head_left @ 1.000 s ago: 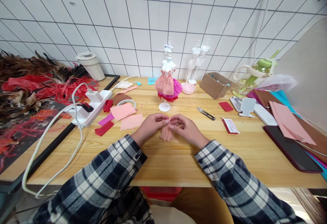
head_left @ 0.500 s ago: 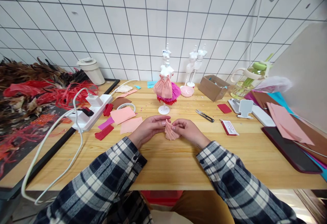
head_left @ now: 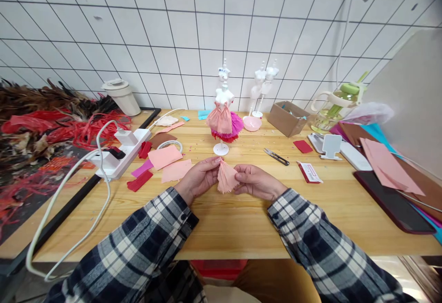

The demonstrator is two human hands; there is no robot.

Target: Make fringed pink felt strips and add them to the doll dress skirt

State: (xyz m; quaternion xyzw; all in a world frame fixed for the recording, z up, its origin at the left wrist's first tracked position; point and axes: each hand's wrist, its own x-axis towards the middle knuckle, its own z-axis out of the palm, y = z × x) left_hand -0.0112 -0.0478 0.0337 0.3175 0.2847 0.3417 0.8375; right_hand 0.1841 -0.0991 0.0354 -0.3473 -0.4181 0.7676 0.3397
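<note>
Between my hands is a pleated piece of pink crepe paper (head_left: pixel 227 178), gathered at the top and fanned out below. My left hand (head_left: pixel 200 177) pinches its gathered top. The fingers of my right hand (head_left: pixel 257 181) are closed on its right edge. Just beyond stands a small white mannequin (head_left: pixel 224 98) on a round base, wearing a layered skirt (head_left: pixel 221 121) of pink, magenta and red ruffles. Flat pink paper pieces (head_left: pixel 176 171) lie left of my left hand, beside red strips (head_left: pixel 139 181) and a roll of tape (head_left: pixel 176 143).
Thread snips (head_left: pixel 276 157), a red packet (head_left: pixel 310 172) and a cardboard box (head_left: pixel 288 118) are to the right. Two bare mannequins (head_left: pixel 264 84) stand behind a pink bowl (head_left: pixel 252 123). A power strip (head_left: pixel 126 153) with cables lies left; a dark phone (head_left: pixel 390 201) lies far right.
The pink crepe paper is spread into a wider fan. My right hand has shifted from the gathered part to its right edge, while my left still pinches the top.
</note>
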